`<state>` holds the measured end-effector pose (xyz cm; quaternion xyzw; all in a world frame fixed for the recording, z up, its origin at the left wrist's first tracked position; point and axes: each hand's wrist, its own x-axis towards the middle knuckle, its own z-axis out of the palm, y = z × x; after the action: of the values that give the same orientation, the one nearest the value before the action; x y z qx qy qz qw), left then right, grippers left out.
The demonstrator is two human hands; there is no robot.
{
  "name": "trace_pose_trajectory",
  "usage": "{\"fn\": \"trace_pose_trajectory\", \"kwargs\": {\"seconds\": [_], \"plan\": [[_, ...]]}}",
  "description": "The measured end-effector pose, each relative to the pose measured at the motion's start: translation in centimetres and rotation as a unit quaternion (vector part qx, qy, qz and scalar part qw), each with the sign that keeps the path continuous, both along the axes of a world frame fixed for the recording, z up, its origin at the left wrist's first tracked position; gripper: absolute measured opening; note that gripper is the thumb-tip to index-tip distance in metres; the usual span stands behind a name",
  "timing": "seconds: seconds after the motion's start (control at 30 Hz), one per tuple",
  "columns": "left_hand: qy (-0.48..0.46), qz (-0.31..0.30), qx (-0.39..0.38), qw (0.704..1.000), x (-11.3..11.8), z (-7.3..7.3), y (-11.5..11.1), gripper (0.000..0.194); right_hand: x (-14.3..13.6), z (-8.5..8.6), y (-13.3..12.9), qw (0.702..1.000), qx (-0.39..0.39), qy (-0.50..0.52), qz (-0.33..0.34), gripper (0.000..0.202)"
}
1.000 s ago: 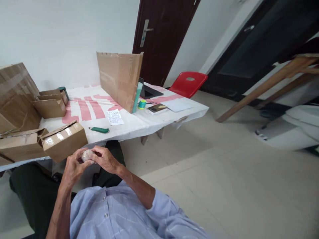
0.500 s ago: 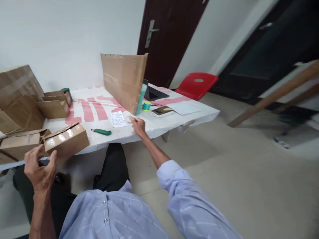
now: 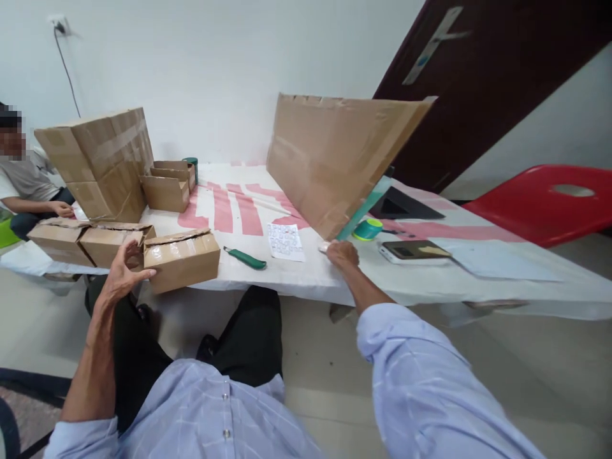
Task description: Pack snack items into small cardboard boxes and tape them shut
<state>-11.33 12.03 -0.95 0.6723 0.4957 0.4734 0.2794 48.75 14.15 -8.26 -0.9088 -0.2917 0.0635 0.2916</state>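
Observation:
My left hand has its thumb and fingers apart at the left end of a small cardboard box on the table's front edge. Two similar boxes, one behind my fingers and one farther left, stand beside it. My right hand is closed around something small and whitish, too small to name, by the lower corner of a large upright cardboard sheet. Between the hands lie a green cutter and a paper with printed marks.
Right of my right hand are a green tape roll, a boxed device and a pale sheet. Large cartons and open small boxes stand at the left. A person sits far left; a red chair is right.
The view has swung left, bringing the seated person into sight. My left hand is now nearer the small box's left end; my right hand stays near the sheet's corner.

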Motion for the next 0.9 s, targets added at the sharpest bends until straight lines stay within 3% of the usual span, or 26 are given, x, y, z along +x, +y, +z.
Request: {"fn": "trace_pose_trajectory", "kwargs": {"seconds": [0.1, 0.2, 0.27, 0.33, 0.43, 0.53, 0.63, 0.77, 0.9], "plan": [[0.016, -0.016, -0.003, 1.000, 0.9, -0.4, -0.4, 0.107, -1.6, 0.8, 0.4, 0.999, 0.025, -0.024, 0.017, 0.049], [0.017, -0.003, 0.018, 1.000, 2.2, -0.9, -0.7, 0.100, -6.0, 2.2, 1.2, 0.979, 0.140, -0.031, 0.147, 0.042], [0.006, 0.002, 0.026, 1.000, 2.9, -1.2, -0.9, 0.096, -10.3, 3.1, 1.5, 0.925, 0.227, -0.003, 0.304, 0.040], [-0.004, 0.000, 0.026, 1.000, 3.2, -1.5, -1.2, 0.089, -15.0, 3.7, 1.3, 0.850, 0.260, 0.035, 0.456, 0.043], [-0.015, -0.012, 0.015, 1.000, 3.2, -1.8, -1.4, 0.072, -20.5, 3.6, 0.2, 0.782, 0.270, 0.069, 0.557, 0.045], [-0.023, -0.024, -0.001, 0.999, 2.9, -2.0, -1.2, 0.060, -22.7, 3.0, -1.1, 0.765, 0.288, 0.049, 0.574, 0.033], [-0.021, -0.052, -0.017, 0.998, 2.7, -2.2, -0.5, 0.061, -22.5, 2.5, -2.4, 0.764, 0.309, 0.020, 0.566, 0.022], [0.023, -0.084, -0.012, 0.996, 2.8, -2.5, 0.2, 0.072, -22.3, 2.5, -4.1, 0.767, 0.327, 0.017, 0.551, 0.019], [0.073, -0.104, 0.002, 0.992, 2.8, -2.6, -0.2, 0.098, -23.3, 2.9, -5.9, 0.780, 0.351, 0.047, 0.516, 0.036]]}}
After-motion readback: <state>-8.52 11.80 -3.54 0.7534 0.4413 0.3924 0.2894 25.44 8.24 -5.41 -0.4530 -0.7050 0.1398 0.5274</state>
